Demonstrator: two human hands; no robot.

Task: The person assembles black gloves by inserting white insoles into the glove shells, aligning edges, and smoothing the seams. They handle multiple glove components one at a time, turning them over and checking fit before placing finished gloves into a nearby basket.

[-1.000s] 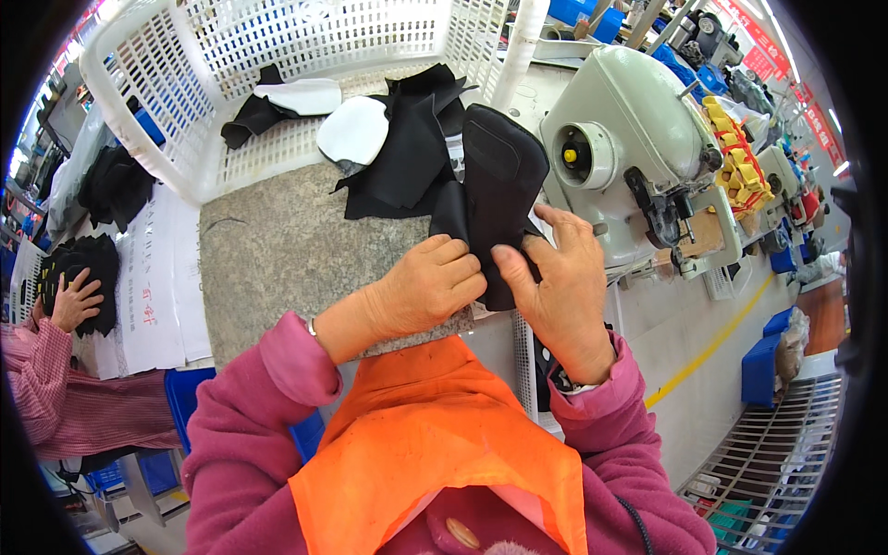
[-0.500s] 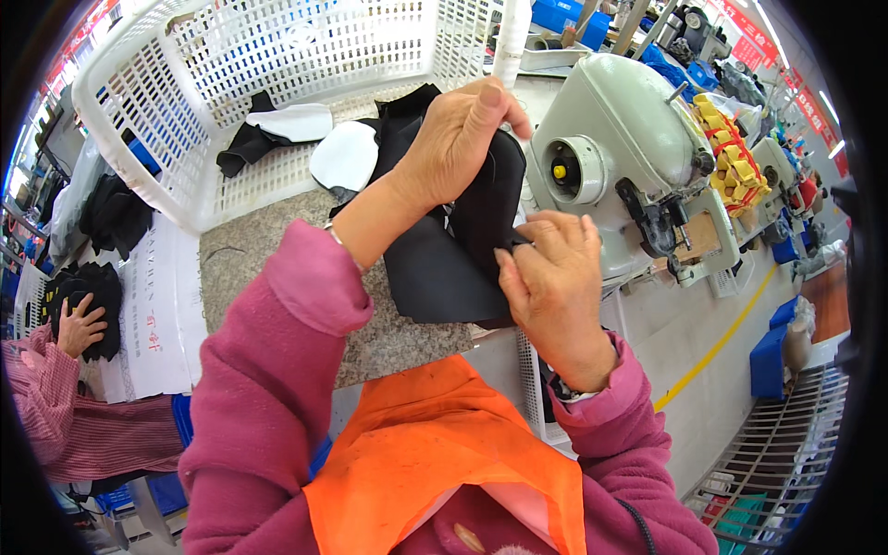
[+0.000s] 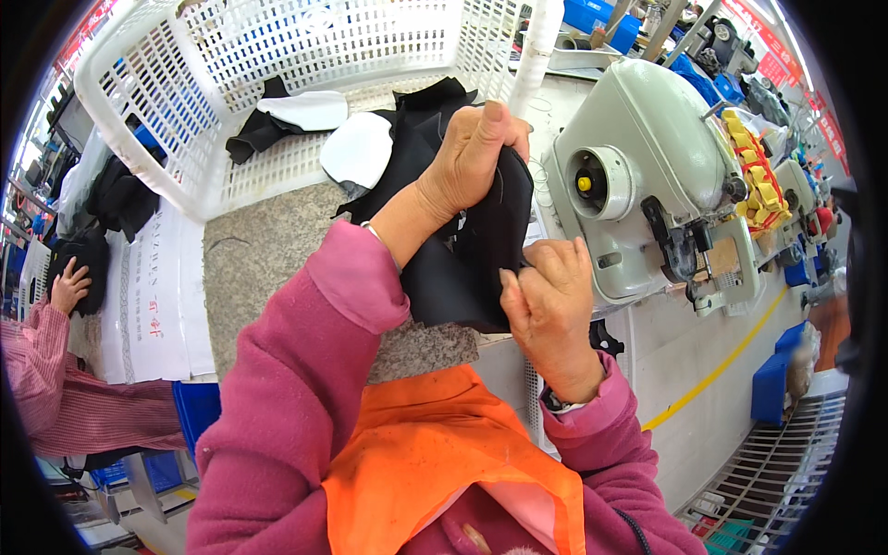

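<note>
Left of the machine (image 3: 647, 139), my left hand (image 3: 470, 155) grips and my right hand (image 3: 553, 289) pinches the black cloth (image 3: 455, 289), seemingly to spread it.

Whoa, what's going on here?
A person is handling a floppy black piece with bare hands. The right hand pinches its right edge; the left hand is at its far end, its grip partly hidden. Beyond, a white crate holds a white piece. A pale green machine stands to the right. At far left, another person's hand touches dark pieces.
</note>
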